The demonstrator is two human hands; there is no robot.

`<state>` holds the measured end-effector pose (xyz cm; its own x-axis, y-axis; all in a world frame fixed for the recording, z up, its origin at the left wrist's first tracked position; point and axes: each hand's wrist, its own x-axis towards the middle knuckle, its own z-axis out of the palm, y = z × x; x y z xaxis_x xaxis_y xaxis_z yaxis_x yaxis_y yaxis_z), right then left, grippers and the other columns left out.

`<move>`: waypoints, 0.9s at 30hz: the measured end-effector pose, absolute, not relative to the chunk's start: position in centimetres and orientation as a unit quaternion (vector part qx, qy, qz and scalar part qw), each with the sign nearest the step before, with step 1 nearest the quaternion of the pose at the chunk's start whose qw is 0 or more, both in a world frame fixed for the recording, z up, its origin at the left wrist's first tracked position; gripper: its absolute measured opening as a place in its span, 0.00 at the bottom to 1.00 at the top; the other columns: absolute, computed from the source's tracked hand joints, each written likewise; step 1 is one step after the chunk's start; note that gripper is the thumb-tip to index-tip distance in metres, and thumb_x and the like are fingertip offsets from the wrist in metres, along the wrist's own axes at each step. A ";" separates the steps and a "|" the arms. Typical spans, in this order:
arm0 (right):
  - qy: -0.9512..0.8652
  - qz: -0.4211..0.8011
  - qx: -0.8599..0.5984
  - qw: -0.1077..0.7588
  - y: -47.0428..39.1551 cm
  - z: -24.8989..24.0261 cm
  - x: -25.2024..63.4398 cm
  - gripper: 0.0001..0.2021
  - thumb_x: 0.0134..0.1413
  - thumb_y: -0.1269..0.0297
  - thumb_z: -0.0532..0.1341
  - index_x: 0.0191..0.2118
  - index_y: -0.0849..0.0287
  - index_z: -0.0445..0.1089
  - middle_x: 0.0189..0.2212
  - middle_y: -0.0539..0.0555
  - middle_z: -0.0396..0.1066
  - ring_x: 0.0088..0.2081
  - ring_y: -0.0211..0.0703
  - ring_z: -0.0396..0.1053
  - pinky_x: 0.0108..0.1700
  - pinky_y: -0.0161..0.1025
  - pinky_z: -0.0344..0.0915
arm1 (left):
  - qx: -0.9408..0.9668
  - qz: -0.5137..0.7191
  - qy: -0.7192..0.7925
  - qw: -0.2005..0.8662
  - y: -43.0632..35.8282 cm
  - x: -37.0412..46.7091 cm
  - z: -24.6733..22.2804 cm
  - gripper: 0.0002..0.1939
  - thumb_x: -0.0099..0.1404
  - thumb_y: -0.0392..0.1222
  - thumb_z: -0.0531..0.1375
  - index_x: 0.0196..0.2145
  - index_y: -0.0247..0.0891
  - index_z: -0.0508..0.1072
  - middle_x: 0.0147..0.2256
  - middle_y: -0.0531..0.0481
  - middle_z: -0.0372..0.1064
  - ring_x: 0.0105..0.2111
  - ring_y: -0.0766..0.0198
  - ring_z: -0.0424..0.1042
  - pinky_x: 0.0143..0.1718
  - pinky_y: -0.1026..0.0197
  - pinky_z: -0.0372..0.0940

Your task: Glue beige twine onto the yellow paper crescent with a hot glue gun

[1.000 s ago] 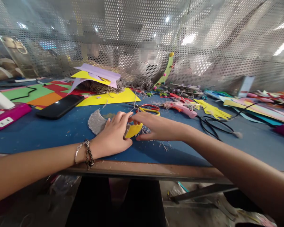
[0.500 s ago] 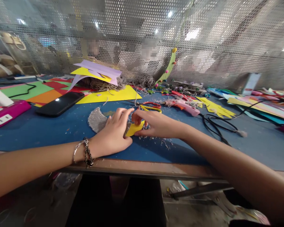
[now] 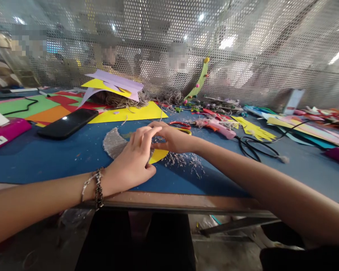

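A grey fuzzy curved piece (image 3: 114, 142) lies on the blue table, its right part covered by my left hand (image 3: 132, 158). The left hand rests on it, palm down, fingers bent, thumb out to the right. A yellow paper part (image 3: 159, 155) sticks out between the hands. My right hand (image 3: 172, 138) reaches in from the right, its fingers curled beside the left fingertips; what they touch is hidden. Grey fibre bits (image 3: 186, 160) are scattered to the right. Just behind the right hand lie scissors (image 3: 182, 127) with red and yellow handles.
A black phone (image 3: 68, 123) and a magenta power strip (image 3: 9, 132) lie left. Coloured paper (image 3: 124, 114) and string (image 3: 118, 99) are behind. A pink glue gun (image 3: 217, 127) with a coiled black cable (image 3: 247, 148) sits right. A perforated metal screen (image 3: 158, 34) stands at the back.
My right hand has moved left and slightly away from me, closer to the left fingers. More fibre bits and more of the yellow part's lower right edge show. The view has shifted slightly.
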<state>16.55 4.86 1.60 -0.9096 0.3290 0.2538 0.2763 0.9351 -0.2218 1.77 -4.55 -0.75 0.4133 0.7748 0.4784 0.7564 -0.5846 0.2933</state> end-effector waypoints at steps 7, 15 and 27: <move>-0.974 0.090 -0.161 0.130 4.8 2.0 15.8 0.05 0.48 0.70 0.58 0.33 0.63 0.67 0.38 0.58 0.63 0.42 0.40 0.59 0.46 0.37 0.57 | 0.837 0.299 0.457 0.027 -4.7 1.8 -0.5 0.40 0.43 0.25 0.52 0.55 0.35 0.45 0.51 0.40 0.46 0.53 0.53 0.48 0.56 0.49 0.50; -0.963 0.152 -0.201 0.093 4.3 2.7 16.4 0.06 0.53 0.71 0.52 0.36 0.64 0.64 0.32 0.54 0.66 0.31 0.35 0.61 0.34 0.33 0.58 | 0.841 0.295 0.452 0.022 -4.6 1.1 -0.6 0.38 0.44 0.26 0.52 0.53 0.38 0.45 0.48 0.42 0.47 0.51 0.53 0.50 0.54 0.48 0.52; -0.947 0.138 -0.249 0.149 3.2 2.5 17.6 0.04 0.49 0.71 0.53 0.30 0.64 0.65 0.24 0.50 0.65 0.25 0.30 0.57 0.28 0.29 0.53 | 0.823 0.231 0.515 0.069 -4.3 0.8 -0.6 0.31 0.50 0.40 0.54 0.52 0.38 0.48 0.43 0.44 0.51 0.46 0.52 0.57 0.45 0.46 0.59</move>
<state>17.64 3.15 2.48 -0.8321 0.5120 0.2132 0.4298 0.8382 -0.3357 0.77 -4.29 -0.65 0.3635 0.8790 0.3087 0.8149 -0.4606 0.3519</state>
